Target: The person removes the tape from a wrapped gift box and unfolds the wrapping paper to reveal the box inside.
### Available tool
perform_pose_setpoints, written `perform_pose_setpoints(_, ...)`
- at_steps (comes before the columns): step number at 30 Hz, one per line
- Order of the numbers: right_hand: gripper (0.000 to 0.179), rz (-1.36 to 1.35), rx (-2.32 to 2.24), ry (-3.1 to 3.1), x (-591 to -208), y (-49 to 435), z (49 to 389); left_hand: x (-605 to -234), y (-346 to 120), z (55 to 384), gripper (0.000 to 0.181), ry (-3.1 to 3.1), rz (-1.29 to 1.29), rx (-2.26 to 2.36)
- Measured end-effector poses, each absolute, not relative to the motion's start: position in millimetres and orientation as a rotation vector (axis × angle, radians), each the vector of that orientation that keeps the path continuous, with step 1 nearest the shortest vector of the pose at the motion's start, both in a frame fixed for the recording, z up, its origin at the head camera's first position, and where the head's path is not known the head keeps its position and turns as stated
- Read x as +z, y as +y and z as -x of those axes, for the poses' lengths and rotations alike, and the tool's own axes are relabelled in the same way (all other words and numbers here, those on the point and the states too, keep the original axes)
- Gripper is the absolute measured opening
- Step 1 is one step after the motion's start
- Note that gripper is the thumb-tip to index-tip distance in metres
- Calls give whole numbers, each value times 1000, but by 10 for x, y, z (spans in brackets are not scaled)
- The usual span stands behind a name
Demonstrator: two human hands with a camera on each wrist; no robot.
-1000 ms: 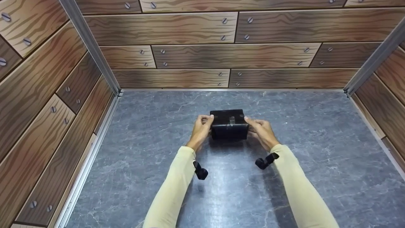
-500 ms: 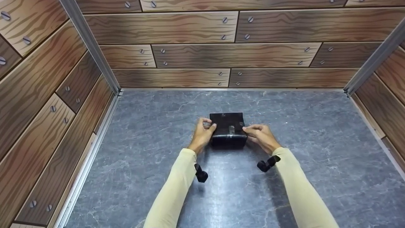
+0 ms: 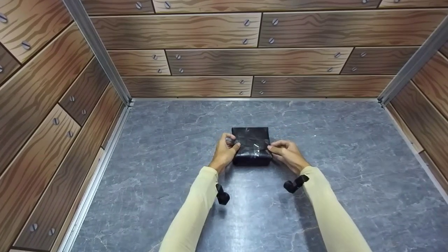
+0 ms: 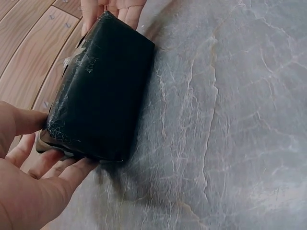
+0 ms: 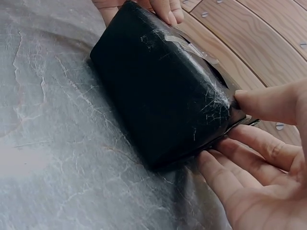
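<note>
A black box, wrapped in shiny creased film with a strip of clear tape over its front top edge, is held between two hands. My left hand grips its left side, thumb on the top edge and fingers along the side. On the opposite side my right hand holds it the same way, thumb at the upper corner. In the left wrist view the box's dark front face slants close over the grey surface. The right wrist view shows fingers at the lower side edge.
A grey marbled tabletop lies under the box. Wood-patterned walls stand at the back and both sides, joined by metal corner posts. Each sleeve carries a small black wrist camera.
The box has tilted and come down toward me, so more of its top and less of its front shows. Both hands moved nearer with it, keeping hold of its sides.
</note>
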State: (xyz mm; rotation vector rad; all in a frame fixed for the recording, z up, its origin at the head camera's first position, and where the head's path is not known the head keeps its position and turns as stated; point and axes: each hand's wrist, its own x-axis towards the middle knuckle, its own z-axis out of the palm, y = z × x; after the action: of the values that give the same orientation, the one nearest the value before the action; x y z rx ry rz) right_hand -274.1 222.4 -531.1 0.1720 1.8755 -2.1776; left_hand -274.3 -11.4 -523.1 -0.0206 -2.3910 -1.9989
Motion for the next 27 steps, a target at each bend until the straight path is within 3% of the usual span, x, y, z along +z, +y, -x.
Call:
perform_pose_setpoints(7,25,-177,-2122,1944,-5296,2232,2731,-5229,-144,2749,21,-2553,121,-1760)
perform_pose_setpoints(14,43,-60,-1847,2327,-5211,2267,2728,-5146,-246,2730,32,-2763,142,-1324)
perform_pose_setpoints(21,25,158,-1505,2958,-5096,2200,2743,-5003,-202,2683,38,-2823,471,-984)
perform_pose_setpoints(27,21,356,-1263,3170,-5042,2038,2744,-5001,-113,2656,43,-2914,773,-766)
